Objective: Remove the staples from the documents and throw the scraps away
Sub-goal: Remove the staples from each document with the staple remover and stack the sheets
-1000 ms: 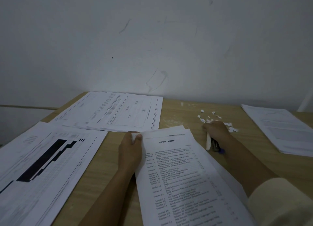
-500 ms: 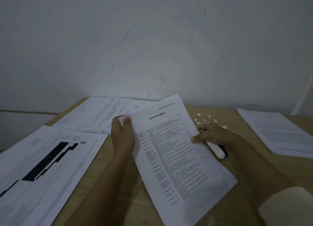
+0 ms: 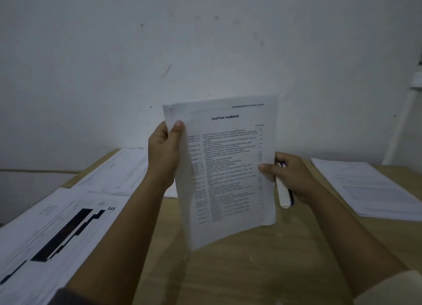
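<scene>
Head view: one document [image 3: 228, 167], headed "DAFTAR GAMBAR", stands upright above the wooden table [image 3: 251, 270]. The left hand [image 3: 163, 154] pinches its left edge, thumb in front. The right hand [image 3: 294, 179] thumbs the right edge while clasping one white-handled tool [image 3: 282, 196]. Three paper stacks lie flat: near-left stack [image 3: 57, 231] and far-left stack [image 3: 118, 170] beside the left hand, right stack [image 3: 365, 188] beyond the right hand.

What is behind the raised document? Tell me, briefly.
The left hand curls its fingers behind the document, thumb in front; above it shows the white wall. The sheet covers the table's far middle strip, so anything lying there is hidden.
</scene>
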